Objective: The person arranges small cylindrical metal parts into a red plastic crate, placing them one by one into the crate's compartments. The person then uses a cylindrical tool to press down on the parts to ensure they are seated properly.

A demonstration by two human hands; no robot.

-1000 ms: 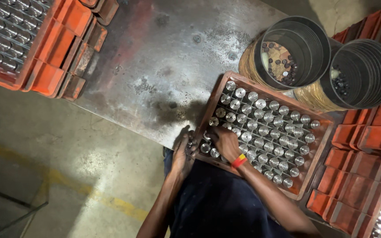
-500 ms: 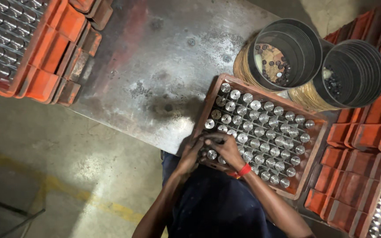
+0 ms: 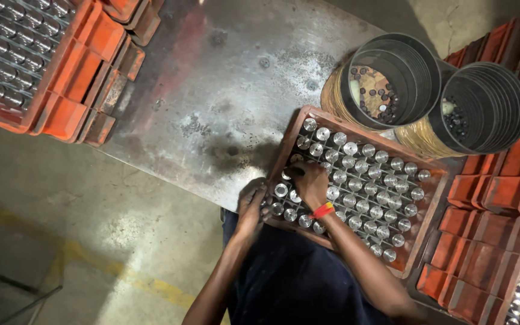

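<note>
Head view: red-brown tray (image 3: 433, 180) of shiny metal cylinders (image 3: 368, 180) sits on the worn steel table (image 3: 212, 90), at about four o'clock from the table's middle. Right hand (image 3: 309, 183), with an orange-red wristband (image 3: 322, 210), lies over the tray's near-left corner, fingers curled down onto the cylinders; whether its grip is clamped on one cannot be told. Left hand (image 3: 253, 207) rests at the tray's left edge, at eight o'clock from the right hand, fingers bent against the outermost cylinders, grip likewise unclear.

At twelve o'clock from the tray stand two round black tubs (image 3: 392, 78) side by side, with small dark pieces inside. Orange crates (image 3: 61, 102) holding more cylinders sit at ten o'clock, overhanging the table's corner. More orange crates (image 3: 495, 198) are stacked at three o'clock.
</note>
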